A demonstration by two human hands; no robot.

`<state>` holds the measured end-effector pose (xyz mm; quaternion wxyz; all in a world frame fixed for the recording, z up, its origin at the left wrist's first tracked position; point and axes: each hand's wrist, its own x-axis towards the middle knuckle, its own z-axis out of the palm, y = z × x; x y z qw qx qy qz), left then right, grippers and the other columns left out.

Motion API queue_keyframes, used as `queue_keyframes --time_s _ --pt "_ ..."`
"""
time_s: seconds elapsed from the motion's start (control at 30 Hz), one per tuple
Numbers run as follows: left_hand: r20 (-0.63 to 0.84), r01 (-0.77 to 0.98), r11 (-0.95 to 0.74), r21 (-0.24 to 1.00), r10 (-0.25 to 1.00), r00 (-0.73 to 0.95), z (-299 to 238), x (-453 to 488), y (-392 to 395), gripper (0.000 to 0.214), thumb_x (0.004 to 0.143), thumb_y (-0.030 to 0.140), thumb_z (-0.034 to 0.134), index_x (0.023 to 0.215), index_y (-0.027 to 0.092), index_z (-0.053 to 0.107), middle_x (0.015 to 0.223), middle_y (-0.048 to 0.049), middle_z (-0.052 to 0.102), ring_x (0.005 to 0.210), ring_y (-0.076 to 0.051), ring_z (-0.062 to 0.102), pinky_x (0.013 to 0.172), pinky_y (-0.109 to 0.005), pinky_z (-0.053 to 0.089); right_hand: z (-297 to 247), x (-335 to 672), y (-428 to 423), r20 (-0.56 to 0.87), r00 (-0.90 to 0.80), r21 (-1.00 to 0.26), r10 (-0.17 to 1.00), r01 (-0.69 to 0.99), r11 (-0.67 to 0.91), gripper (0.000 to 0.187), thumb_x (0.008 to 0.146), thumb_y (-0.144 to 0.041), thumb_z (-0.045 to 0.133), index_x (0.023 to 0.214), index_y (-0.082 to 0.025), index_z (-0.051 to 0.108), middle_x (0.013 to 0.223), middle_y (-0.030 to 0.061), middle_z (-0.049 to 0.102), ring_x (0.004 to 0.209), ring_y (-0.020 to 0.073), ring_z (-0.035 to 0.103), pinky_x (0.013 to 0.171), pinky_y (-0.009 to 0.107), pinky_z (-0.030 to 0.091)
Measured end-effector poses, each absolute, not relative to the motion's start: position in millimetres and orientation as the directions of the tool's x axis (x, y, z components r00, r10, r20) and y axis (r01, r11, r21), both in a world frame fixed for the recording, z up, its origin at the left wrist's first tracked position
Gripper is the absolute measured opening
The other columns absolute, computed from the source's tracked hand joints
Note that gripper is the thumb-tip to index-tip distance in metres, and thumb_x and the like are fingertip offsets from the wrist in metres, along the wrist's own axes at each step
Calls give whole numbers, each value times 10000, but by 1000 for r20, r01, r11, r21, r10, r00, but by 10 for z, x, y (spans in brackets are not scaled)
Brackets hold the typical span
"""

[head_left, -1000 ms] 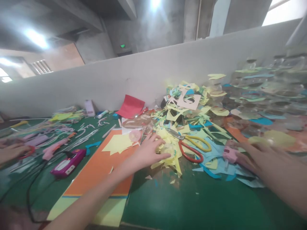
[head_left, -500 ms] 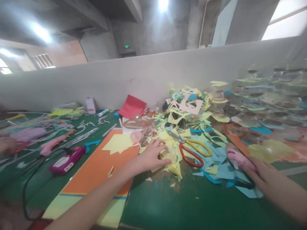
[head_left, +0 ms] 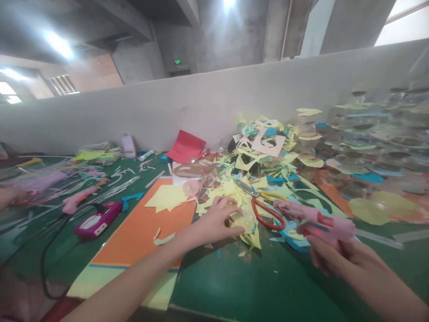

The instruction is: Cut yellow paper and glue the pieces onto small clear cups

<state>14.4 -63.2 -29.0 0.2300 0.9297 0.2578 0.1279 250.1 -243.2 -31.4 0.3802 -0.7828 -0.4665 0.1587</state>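
Observation:
My right hand point(head_left: 342, 259) grips a pink glue gun point(head_left: 326, 226) by its handle. A clear glue stick point(head_left: 380, 238) pokes out of its back, and its nozzle points left toward the scissors. My left hand point(head_left: 217, 221) curves its fingers and thumb around the left side of a clear round plastic piece point(head_left: 247, 220), which rests on yellow paper scraps point(head_left: 251, 241). Between my hands lie scissors with one red and one yellow handle point(head_left: 268, 219), partly behind the glue gun.
Cut paper scraps point(head_left: 261, 147) are heaped by the wall. Stacked clear pieces with paper flowers point(head_left: 362, 147) stand right. Orange paper point(head_left: 134, 237) lies under my left forearm. Further left are a purple power strip point(head_left: 98, 220), another pink glue gun point(head_left: 80, 197) and another person's hand point(head_left: 8, 197).
My right hand has lifted the glue gun and brought it left, and the gun now shows side-on near the scissors. My left hand stays around the clear piece.

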Motion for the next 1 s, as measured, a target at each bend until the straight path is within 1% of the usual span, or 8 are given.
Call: queue_keyframes --time_s 0.1,0.2,0.3,0.4,0.53,0.63,0.87,1.0 --pt "146 408 -772 488 533 833 -363 130 -606 439 814 511 687 1178 268 645 1323 -91 507 1318 -310 344 1100 -500 371 -368 2370 -2341 -14 498 -728 867 589 -350 615 696 -787 403 419 -248 507 511 35 539 518 173 557 553 274 516" --pt "163 411 -774 482 540 826 -397 125 -598 457 807 515 693 1178 254 640 1326 -99 505 1320 -314 335 1102 -503 360 -415 2320 -2287 -22 517 -752 856 555 -355 567 685 -748 452 397 -261 406 473 19 488 474 159 514 517 275 492" --pt "157 425 -765 484 554 817 -392 133 -601 463 788 508 716 1159 241 641 1314 -102 513 1311 -316 339 1098 -499 361 -458 2331 -2270 -61 437 -779 897 541 -317 509 683 -699 538 448 -264 416 464 4 505 456 150 510 495 264 478" --pt "150 427 -756 495 559 816 -371 140 -608 460 778 517 723 1139 244 641 1304 -94 521 1295 -310 348 1086 -488 375 -513 2352 -2273 -108 397 -795 911 516 -319 481 700 -676 555 498 -268 402 473 1 529 472 155 525 490 262 474" --pt "139 429 -748 507 561 816 -329 144 -630 441 786 516 714 1127 246 643 1298 -92 525 1278 -302 365 1069 -480 391 -591 2330 -2277 -57 438 -806 897 510 -300 471 724 -673 533 512 -272 407 457 -6 516 459 162 522 476 272 467" --pt "138 432 -744 510 567 812 -294 149 -655 417 785 505 717 1109 251 650 1283 -88 535 1274 -304 372 1066 -487 392 -623 2317 -2269 -19 449 -804 893 525 -280 474 746 -662 524 503 -267 424 470 -4 519 479 164 534 497 268 477" --pt "149 433 -756 491 563 813 -300 152 -654 411 779 511 720 1100 262 658 1279 -84 538 1285 -307 372 1072 -482 393 -574 2347 -2248 -76 450 -773 890 537 -337 496 713 -702 517 488 -267 438 457 -8 509 478 167 529 524 277 489" --pt "154 427 -757 494 560 814 -327 147 -635 414 784 515 716 1106 263 655 1284 -84 534 1299 -306 363 1079 -484 386 -485 2284 -2253 -85 477 -760 875 537 -367 512 671 -732 476 447 -277 403 446 1 487 482 178 534 525 297 495"
